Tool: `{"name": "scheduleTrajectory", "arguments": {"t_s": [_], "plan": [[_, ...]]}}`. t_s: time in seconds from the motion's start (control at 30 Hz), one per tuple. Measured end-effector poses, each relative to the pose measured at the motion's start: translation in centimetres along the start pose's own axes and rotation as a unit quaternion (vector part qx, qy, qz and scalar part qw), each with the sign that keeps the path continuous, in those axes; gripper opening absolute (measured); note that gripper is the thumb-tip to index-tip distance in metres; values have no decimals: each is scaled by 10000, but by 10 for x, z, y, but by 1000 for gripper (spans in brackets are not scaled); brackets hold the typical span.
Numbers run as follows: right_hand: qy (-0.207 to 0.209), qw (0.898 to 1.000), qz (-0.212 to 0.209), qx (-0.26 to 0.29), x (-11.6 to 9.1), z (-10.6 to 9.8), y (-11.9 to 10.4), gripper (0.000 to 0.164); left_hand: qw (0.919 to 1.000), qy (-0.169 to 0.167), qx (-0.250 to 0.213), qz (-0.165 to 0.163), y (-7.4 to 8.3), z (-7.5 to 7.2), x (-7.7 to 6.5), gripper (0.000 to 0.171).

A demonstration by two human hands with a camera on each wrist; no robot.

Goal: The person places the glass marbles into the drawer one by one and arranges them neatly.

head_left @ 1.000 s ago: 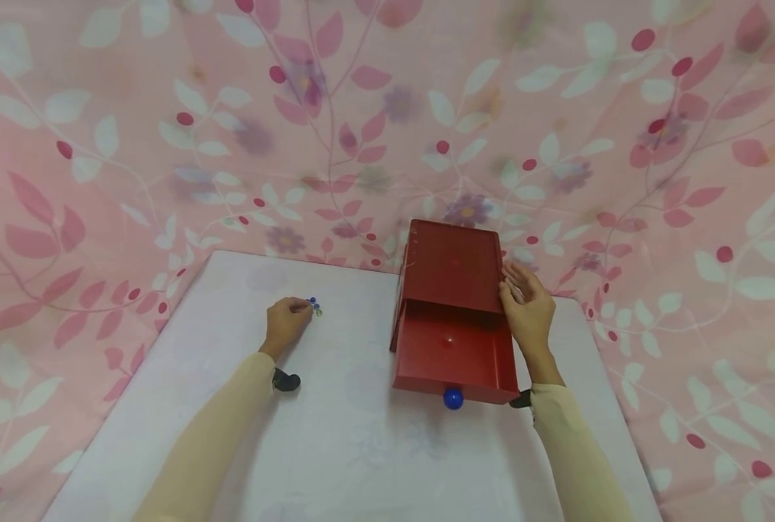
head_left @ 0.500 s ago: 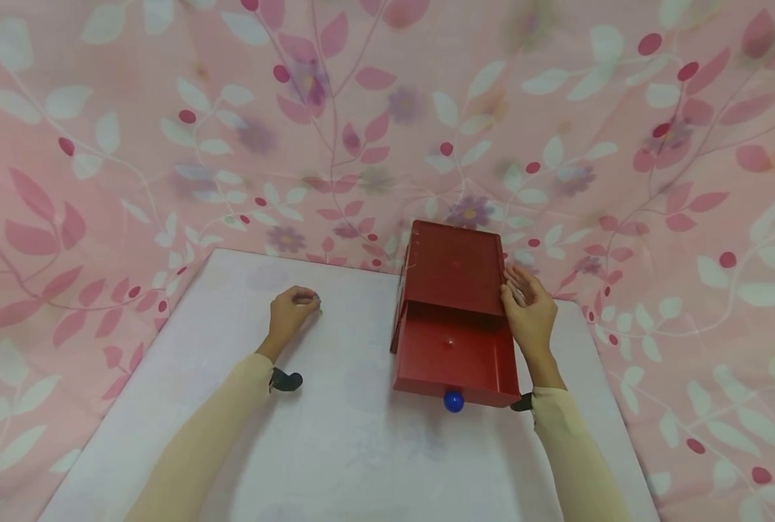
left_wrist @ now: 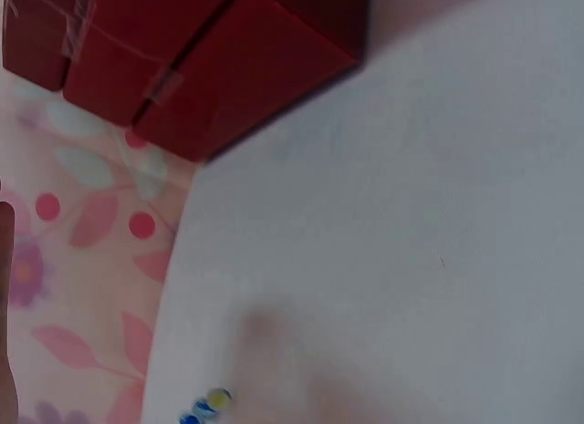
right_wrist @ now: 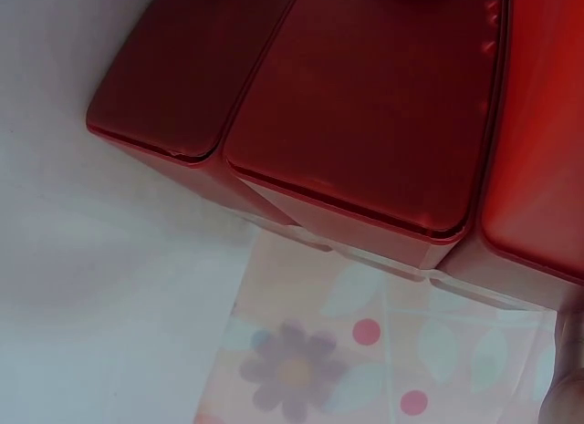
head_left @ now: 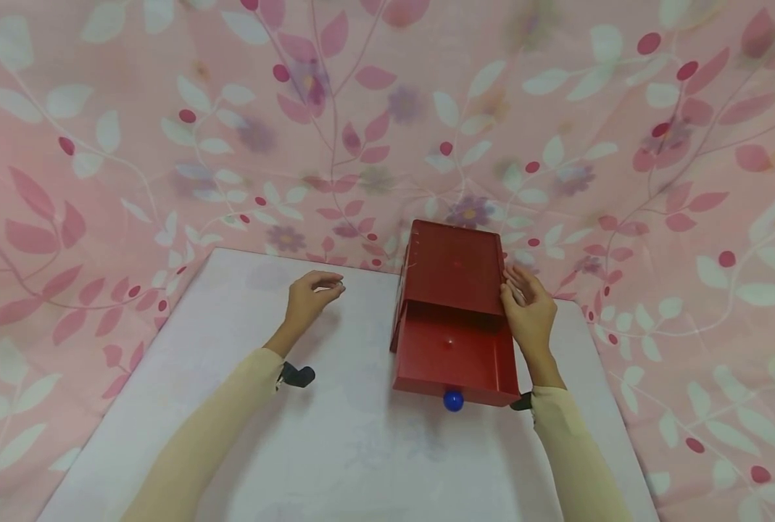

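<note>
My left hand (head_left: 307, 299) is raised over the white table, left of the red drawer cabinet (head_left: 455, 264). Its thumb and fingertips pinch a small marble (head_left: 341, 287), mostly covered by the fingers. Several blue and yellow marbles (left_wrist: 203, 408) lie on the table at the bottom of the left wrist view; in the head view the left hand hides them. My right hand (head_left: 532, 315) rests along the cabinet's right side, fingers extended against it. The top drawer (head_left: 449, 359) is pulled out toward me, its inside bare and its round blue knob (head_left: 453, 401) facing front.
A white-covered table (head_left: 335, 449) carries everything. Pink floral cloth (head_left: 361, 130) hangs close behind and around it. Lower drawer tiers (right_wrist: 356, 105) of the cabinet show in the right wrist view. Dark wrist mounts (head_left: 298, 375) stick out from the sleeves.
The left hand has gathered a marble from the small group, lifted it, and moved right toward the cabinet. My right hand and the pulled-out drawer stay put.
</note>
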State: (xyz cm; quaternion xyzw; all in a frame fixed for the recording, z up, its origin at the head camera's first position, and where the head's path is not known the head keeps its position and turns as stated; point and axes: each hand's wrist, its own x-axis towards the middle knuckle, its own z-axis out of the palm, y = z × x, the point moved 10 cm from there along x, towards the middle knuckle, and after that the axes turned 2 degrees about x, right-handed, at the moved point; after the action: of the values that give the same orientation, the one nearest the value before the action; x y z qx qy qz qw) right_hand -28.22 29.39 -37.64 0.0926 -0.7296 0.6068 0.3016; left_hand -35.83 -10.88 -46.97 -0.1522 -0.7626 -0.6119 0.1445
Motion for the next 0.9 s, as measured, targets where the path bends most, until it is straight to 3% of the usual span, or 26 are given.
{"name": "scheduleTrajectory", "arguments": {"t_s": [0.1,0.27,0.6,0.9], "plan": [[9,10000,26,4,0,0,1,40,9999,-83,-110,57,21,4,0,22],[2,10000,51,30,2,0,1,40,9987,-246,-452,1,38,14,3,24],[-30,10000,23,89,2,0,0,40,9946,-474,-805,458,82,33,-1,24],[-32,9999,43,119,0,0,0,41,9843,-826,-1346,789,113,50,-7,23]]}}
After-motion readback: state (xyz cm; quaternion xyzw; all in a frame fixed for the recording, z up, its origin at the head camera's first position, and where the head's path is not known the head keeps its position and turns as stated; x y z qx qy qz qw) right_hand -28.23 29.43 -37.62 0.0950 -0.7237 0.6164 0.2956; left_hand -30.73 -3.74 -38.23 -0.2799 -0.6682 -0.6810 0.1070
